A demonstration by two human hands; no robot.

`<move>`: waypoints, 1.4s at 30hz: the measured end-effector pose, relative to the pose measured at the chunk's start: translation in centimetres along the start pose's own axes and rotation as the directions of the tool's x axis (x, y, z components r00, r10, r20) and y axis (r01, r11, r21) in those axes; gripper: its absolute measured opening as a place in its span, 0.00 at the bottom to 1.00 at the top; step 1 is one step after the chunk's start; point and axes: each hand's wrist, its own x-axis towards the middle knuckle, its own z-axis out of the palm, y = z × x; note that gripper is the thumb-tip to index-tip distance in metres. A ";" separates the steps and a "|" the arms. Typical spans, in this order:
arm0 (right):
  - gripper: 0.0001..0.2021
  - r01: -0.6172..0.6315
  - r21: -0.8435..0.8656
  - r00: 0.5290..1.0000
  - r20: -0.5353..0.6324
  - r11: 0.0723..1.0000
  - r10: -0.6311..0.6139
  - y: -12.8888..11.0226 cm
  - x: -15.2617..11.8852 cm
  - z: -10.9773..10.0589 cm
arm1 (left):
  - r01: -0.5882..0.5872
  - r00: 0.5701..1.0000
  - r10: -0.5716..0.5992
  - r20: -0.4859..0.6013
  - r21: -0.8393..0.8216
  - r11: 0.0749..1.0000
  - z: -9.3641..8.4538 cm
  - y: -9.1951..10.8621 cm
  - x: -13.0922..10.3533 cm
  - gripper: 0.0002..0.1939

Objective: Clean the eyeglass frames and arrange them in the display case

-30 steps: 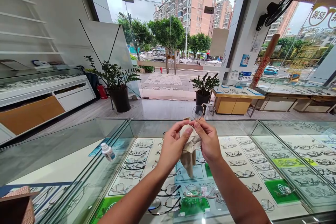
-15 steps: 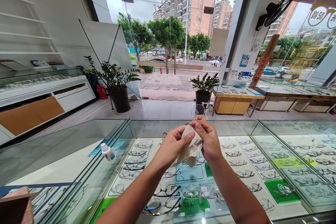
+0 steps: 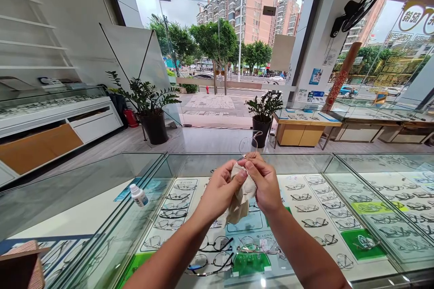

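Above the glass counter my two hands meet around a pair of thin-rimmed eyeglasses (image 3: 248, 145), one round lens of which stands up over my fingers. My left hand (image 3: 222, 187) is closed on a beige cleaning cloth (image 3: 239, 207), pinching it at the glasses; the cloth hangs down in folds between the hands. With thumb and fingers, my right hand (image 3: 266, 183) grips the frame near its middle. The other lens is hidden by the cloth and fingers.
Rows of eyeglass frames (image 3: 217, 262) lie under the glass of the display counter (image 3: 291, 162). A small white bottle (image 3: 139, 195) stands on the glass to the left. At the lower left corner is a brown box-like object (image 3: 22, 264). Potted plants (image 3: 154, 126) stand beyond the counter.
Both hands have shifted slightly left with the glasses, whose upright lens has turned. The cloth hangs lower and farther left.
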 end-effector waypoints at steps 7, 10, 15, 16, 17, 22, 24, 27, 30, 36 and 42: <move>0.09 0.103 -0.089 0.995 -0.007 0.991 -0.104 -1.1 -0.3 0.0 | -0.051 0.998 0.049 0.032 0.084 0.995 -1.0 0.0 0.4 0.24; 0.09 0.101 -0.106 0.995 -0.011 0.989 -0.103 -1.1 -0.2 -0.2 | -0.013 0.996 0.008 0.092 0.052 0.999 -1.5 0.3 0.6 0.24; 0.08 -0.044 0.075 0.999 0.009 0.996 0.043 -0.7 0.4 -0.6 | 0.057 0.986 -0.053 0.156 -0.020 0.998 -1.6 0.9 0.4 0.25; 0.09 -0.092 0.120 0.996 0.030 0.989 0.089 -0.7 0.6 -0.6 | 0.064 0.984 -0.059 0.167 -0.023 0.998 -1.6 1.0 0.3 0.25; 0.09 -0.127 0.150 0.991 0.052 0.980 0.121 -0.7 0.7 -0.6 | 0.068 0.982 -0.063 0.176 -0.022 0.997 -1.7 1.0 0.2 0.24; 0.09 -0.081 0.153 0.994 0.081 0.985 0.070 -0.2 0.6 -0.3 | 0.051 0.993 -0.050 0.108 -0.003 0.999 -1.4 0.5 0.1 0.28; 0.09 -0.049 0.127 0.998 0.055 0.991 0.042 0.0 0.5 -0.2 | 0.021 0.998 -0.022 0.053 0.016 1.000 -1.3 0.2 0.2 0.29; 0.08 0.005 0.075 1.000 0.024 0.997 -0.007 0.2 0.4 -0.3 | 0.006 1.000 -0.007 0.030 0.036 0.999 -1.3 0.2 0.3 0.28; 0.07 0.045 0.037 0.999 0.005 0.998 -0.046 0.3 0.5 -0.5 | 0.034 0.997 -0.035 0.073 0.011 0.999 -1.4 0.6 0.3 0.27; 0.06 0.019 0.061 1.000 0.014 0.998 -0.020 0.4 0.3 -0.2 | 0.026 0.998 -0.024 0.054 -0.030 0.999 -0.8 0.2 0.2 0.28; 0.07 0.031 0.025 0.999 0.003 0.999 -0.032 0.4 0.4 -0.2 | -0.057 0.998 0.055 0.019 0.073 0.996 -1.0 -0.3 0.4 0.28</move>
